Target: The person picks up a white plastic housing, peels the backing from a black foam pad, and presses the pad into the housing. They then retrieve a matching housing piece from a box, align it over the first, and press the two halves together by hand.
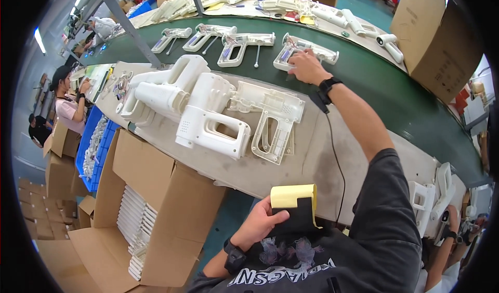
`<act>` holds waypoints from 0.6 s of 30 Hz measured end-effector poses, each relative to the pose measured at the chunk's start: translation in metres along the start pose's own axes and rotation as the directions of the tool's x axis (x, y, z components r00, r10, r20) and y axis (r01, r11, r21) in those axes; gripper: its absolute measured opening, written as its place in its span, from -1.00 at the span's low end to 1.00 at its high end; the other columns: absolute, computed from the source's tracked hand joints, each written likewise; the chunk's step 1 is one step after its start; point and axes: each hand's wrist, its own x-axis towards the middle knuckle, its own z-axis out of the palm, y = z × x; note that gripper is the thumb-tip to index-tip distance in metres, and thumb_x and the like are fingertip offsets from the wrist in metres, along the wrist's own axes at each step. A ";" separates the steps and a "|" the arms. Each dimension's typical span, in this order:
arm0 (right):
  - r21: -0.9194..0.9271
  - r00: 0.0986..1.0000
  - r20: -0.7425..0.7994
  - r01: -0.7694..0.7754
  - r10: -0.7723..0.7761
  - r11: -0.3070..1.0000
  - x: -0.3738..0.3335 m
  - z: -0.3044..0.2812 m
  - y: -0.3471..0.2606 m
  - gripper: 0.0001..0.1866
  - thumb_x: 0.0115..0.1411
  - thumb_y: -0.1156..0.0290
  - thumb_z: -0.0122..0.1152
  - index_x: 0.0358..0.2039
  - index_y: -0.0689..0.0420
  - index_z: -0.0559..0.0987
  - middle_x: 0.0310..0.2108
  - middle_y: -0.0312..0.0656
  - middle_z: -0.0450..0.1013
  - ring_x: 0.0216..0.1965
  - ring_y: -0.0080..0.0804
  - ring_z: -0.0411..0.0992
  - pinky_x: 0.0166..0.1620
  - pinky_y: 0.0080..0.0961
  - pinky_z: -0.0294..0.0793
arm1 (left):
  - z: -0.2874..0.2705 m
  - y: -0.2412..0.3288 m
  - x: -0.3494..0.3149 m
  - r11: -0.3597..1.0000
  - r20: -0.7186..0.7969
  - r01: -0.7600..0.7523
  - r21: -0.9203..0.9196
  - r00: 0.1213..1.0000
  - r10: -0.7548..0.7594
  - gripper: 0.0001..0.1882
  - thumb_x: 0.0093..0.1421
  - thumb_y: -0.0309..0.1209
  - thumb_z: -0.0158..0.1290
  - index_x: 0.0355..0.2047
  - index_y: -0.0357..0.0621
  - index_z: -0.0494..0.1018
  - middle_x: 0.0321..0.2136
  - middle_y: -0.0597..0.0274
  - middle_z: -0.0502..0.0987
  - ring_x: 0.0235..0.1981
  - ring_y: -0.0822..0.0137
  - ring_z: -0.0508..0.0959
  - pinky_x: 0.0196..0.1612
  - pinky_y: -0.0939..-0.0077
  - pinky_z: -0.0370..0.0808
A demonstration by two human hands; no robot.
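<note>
My left hand [258, 221] is closed around a curled yellow backing sheet [293, 191] with a black patch [293, 216] on it, held close to my body. Stretched out over the green conveyor, my right hand [309, 67] has its fingers bent down at a white pistol-shaped housing half [325, 54] with wires inside. The fingertips are partly hidden, and whether they pinch a small piece cannot be seen. A black wrist strap [327, 87] with a thin cable circles my right wrist. A black watch-like band [235, 254] is on my left wrist.
More open housings [247, 46] lie along the conveyor belt [358, 85]. White shells [208, 111] are piled on the grey bench [306, 158]. An open carton [171, 225] and blue bin [106, 152] stand at left; a metal post [127, 25] rises behind. Co-workers are on both sides.
</note>
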 end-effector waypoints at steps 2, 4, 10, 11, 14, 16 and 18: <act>-0.006 0.999 -0.015 0.038 -0.038 0.999 -0.022 -0.026 0.003 -0.75 0.07 0.30 0.41 -0.25 0.11 0.66 -0.24 -0.17 0.55 0.02 -0.23 0.44 0.20 -0.22 0.18 | 0.009 0.013 -0.001 0.990 0.039 0.041 0.136 0.998 -0.047 -0.47 0.24 -0.55 0.22 0.20 -0.32 0.36 0.09 0.20 0.54 0.11 0.43 0.51 0.19 0.48 0.44; -0.025 0.996 -0.023 0.084 -0.085 0.996 -0.054 -0.055 0.000 -0.75 0.05 0.31 0.42 -0.27 0.11 0.64 -0.26 -0.17 0.53 0.00 -0.22 0.43 0.20 -0.21 0.18 | 0.015 0.024 -0.003 0.959 0.074 0.077 0.273 0.992 -0.101 -0.46 0.21 -0.57 0.24 0.19 -0.32 0.37 0.08 0.21 0.54 0.11 0.43 0.51 0.19 0.48 0.43; -0.069 0.968 0.002 0.249 -0.250 0.966 -0.183 -0.102 -0.062 -0.74 -0.02 0.35 0.42 -0.33 0.09 0.54 -0.36 -0.21 0.42 -0.09 -0.20 0.39 0.20 -0.14 0.20 | 0.001 0.030 0.016 0.976 -0.046 -0.025 0.214 0.998 0.035 -0.52 0.21 -0.58 0.24 0.14 -0.32 0.45 0.04 0.22 0.58 0.04 0.43 0.55 0.16 0.48 0.45; -0.046 0.965 0.011 0.261 -0.261 0.964 -0.204 -0.104 -0.076 -0.76 0.00 0.36 0.40 -0.35 0.10 0.53 -0.38 -0.21 0.40 -0.12 -0.21 0.39 0.20 -0.13 0.21 | 0.000 0.032 0.019 0.995 -0.026 -0.068 0.078 0.997 0.070 -0.51 0.21 -0.60 0.22 0.16 -0.31 0.43 0.07 0.19 0.56 0.07 0.38 0.54 0.18 0.45 0.44; -0.028 0.964 0.056 0.262 -0.260 0.965 -0.257 -0.104 -0.115 -0.80 0.03 0.37 0.36 -0.40 0.11 0.50 -0.40 -0.22 0.36 -0.16 -0.25 0.40 0.19 -0.16 0.23 | 0.001 0.039 0.027 0.988 0.023 -0.152 0.037 0.988 0.151 -0.46 0.20 -0.65 0.16 0.21 -0.32 0.36 0.11 0.15 0.53 0.11 0.34 0.52 0.24 0.39 0.41; -0.027 0.961 0.092 0.263 -0.259 0.965 -0.281 -0.096 -0.133 -0.81 0.05 0.38 0.34 -0.41 0.11 0.48 -0.41 -0.23 0.35 -0.18 -0.27 0.40 0.19 -0.18 0.24 | 0.010 0.047 0.033 0.981 0.050 -0.194 -0.031 0.980 0.195 -0.45 0.21 -0.64 0.13 0.23 -0.34 0.32 0.09 0.09 0.53 0.09 0.32 0.54 0.21 0.39 0.44; 0.075 0.955 0.032 0.293 -0.296 0.953 -0.296 -0.084 -0.147 -0.84 0.07 0.40 0.32 -0.41 0.10 0.49 -0.40 -0.25 0.35 -0.20 -0.32 0.41 0.17 -0.24 0.26 | 0.021 0.054 0.033 0.970 0.015 -0.241 -0.008 0.970 0.241 -0.46 0.23 -0.61 0.13 0.23 -0.33 0.32 0.07 0.08 0.53 0.07 0.33 0.55 0.16 0.41 0.48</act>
